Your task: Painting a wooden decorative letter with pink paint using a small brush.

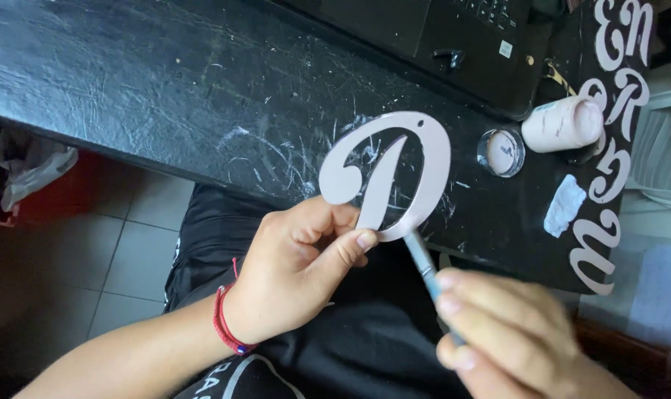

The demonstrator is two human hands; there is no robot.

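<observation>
Head view: the left hand (pixel 295 266) pinches a pale pink cut-out letter (pixel 394 174) by its lower stem, thumb and fingers clamped on it, holding it over the near edge of the black table (pixel 165 81). The right hand (pixel 505 336), blurred, has its fingers closed round a thin brush (pixel 422 258), whose tip touches the letter's bottom edge. Right of the letter stand a small open jar (pixel 501 152) and a lying pink bottle (pixel 564 124); further right, more cut-out letters (pixel 609 177). A laptop (pixel 453 37) sits beyond the letter.

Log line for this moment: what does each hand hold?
left hand: pinches pale pink cutout letter at its lower edge | right hand: holds brush, tip at letter's bottom edge | open paint pot on black table
</observation>
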